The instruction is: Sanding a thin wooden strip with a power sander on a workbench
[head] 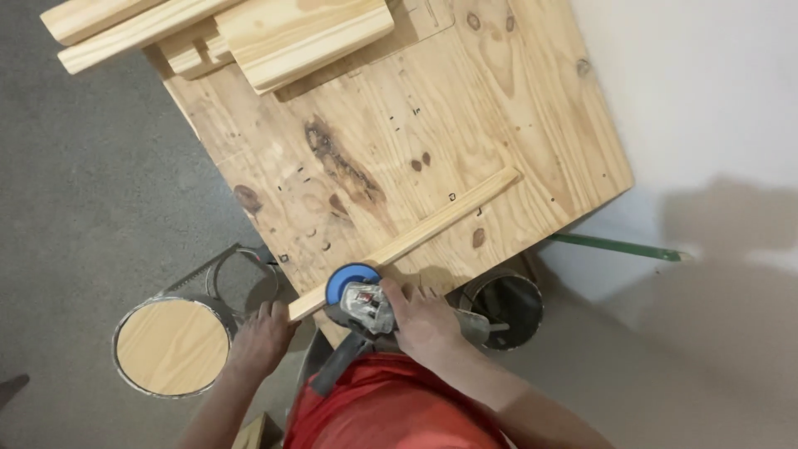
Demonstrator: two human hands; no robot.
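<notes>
Pine strip (407, 243) on surface (532, 125): left hand (262, 337) grasps its end, right hand (424, 320) clenches grinder (362, 303); keep strip pinned, disc flat w/ light pressure.

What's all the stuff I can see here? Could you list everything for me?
Plywood sheet: one, pale pine with dark knots, middle of view.
Wooden strip: one, light wood, lying slantwise on the sheet's near edge.
Wood pieces: several, light, stacked at the sheet's top left.
Angle grinder: one, grey with blue disc guard, at the strip's near end.
Round stool: one, wood top with metal rim, lower left.
Metal bucket: one, dark inside, under the sheet's near corner.
Green rod: one, on the floor at right.
Left hand: grips the strip's end.
Right hand: holds the grinder.
</notes>
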